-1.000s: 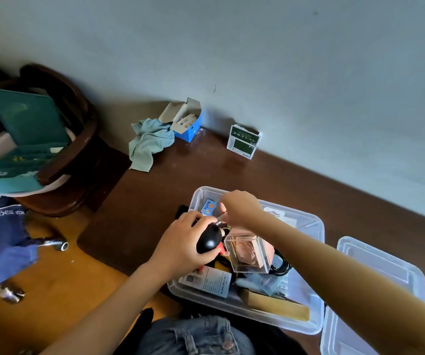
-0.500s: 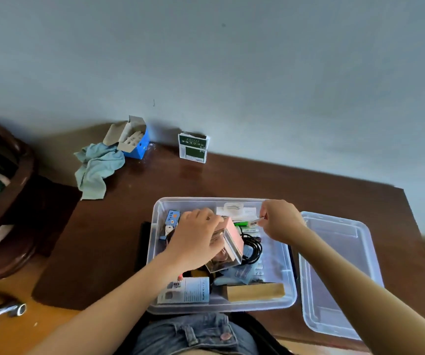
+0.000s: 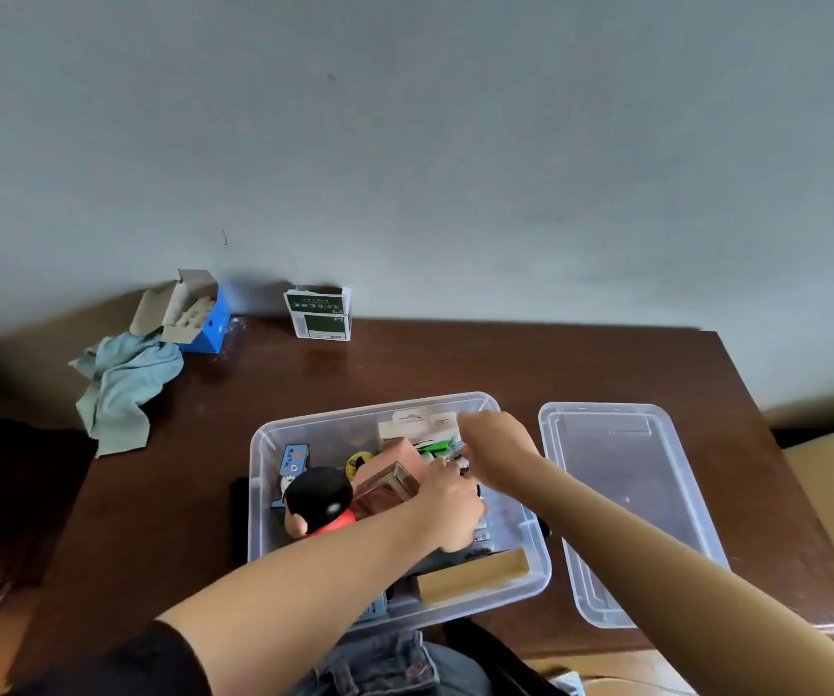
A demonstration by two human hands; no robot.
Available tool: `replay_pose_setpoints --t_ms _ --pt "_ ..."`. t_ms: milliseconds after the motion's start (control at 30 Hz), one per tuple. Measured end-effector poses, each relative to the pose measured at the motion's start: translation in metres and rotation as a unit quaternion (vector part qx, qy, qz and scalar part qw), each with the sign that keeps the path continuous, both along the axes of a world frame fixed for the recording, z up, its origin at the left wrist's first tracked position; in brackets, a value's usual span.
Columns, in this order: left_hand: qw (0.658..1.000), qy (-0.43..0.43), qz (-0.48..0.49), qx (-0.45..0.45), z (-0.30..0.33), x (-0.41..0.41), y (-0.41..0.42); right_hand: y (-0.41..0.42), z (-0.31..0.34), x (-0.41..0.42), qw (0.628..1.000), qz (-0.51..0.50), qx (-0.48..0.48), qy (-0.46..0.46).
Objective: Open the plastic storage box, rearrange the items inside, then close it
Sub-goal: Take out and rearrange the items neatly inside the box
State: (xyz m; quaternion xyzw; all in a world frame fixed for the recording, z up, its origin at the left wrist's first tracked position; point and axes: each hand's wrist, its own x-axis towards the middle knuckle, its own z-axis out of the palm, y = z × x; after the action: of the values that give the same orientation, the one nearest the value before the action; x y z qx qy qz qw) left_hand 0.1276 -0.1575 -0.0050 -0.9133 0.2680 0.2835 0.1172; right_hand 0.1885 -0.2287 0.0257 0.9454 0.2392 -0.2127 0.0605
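On the dark wooden table (image 3: 404, 364), the plastic storage box (image 3: 264, 444) stands open, with its lid (image 3: 620, 494) laid just beside it on the right. 2 hands are at work inside. The left hand (image 3: 447, 509) is curled over the clear case (image 3: 384, 487) in the middle of the box, which seems to be gripped, though the fingertips are hidden behind the hand. The right hand (image 3: 495, 452) is closed in a pinch on a small item near the white card package (image 3: 415, 425) at the far wall; what is pinched is too blurred to name. A black-haired figurine (image 3: 319, 499) lies at the left side and a wooden block (image 3: 472, 575) lies along the near wall.

Rearranging appears to be in hand, so closing is still ahead. The step is best done by seating the bulky case low and flat, so that nothing stands above the rim. Small pieces are better tucked into gaps by the far wall than stacked. The figurine should be kept lying down. The box itself should be steadied while items are shifted, since its near wall overhangs the table edge.
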Motion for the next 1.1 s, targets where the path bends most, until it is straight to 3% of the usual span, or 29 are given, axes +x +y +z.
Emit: replay_pose_setpoints --t_ms 367,600,833,1100 --pt "0.998 -0.016 0.056 0.018 -0.012 0.0 -0.004 -0.002 -0.007 -0.001 0.998 0.045 -0.031 -0.013" --pt "0.982 -0.074 0.108 -0.133 -0.012 -0.019 0.029 0.001 -0.008 0.003 0.987 0.116 -0.106 -0.01" --pt "0.96 -0.143 0.161 -0.181 -0.017 -0.037 0.045 0.014 -0.014 0.002 0.971 0.147 -0.186 -0.006" --pt "0.957 -0.143 0.168 -0.187 -0.018 -0.039 0.054 0.008 -0.047 -0.012 0.957 0.184 -0.225 0.012"
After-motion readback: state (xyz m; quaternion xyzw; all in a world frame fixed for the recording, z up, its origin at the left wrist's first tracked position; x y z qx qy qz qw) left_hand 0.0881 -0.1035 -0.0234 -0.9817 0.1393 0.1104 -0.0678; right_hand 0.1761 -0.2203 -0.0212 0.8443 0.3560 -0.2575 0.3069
